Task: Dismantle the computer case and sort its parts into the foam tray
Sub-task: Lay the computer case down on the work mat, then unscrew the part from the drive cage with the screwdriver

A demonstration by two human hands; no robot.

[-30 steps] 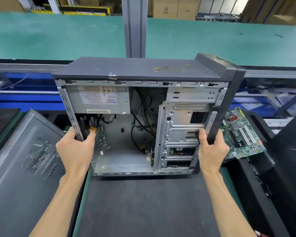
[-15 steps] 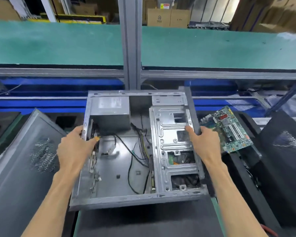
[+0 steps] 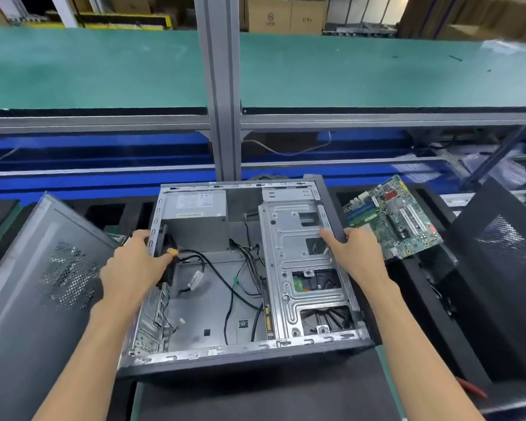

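As case (image 3: pixel 213 299) lay open-side up, long axis fore-aft, L hand (image 3: pixel 131 268) gripped rear wall, R hand (image 3: pixel 356 253) gripped front edge; cables nearer L.

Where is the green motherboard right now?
In the head view, the motherboard lies right of the open computer case, just beyond the right hand.

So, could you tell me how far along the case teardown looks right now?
Done: the green motherboard lies out to the right and a grey perforated side panel is off. In hand: both hands, left and right, grip the open grey metal computer case. Left: the power supply, cables and drive cage.
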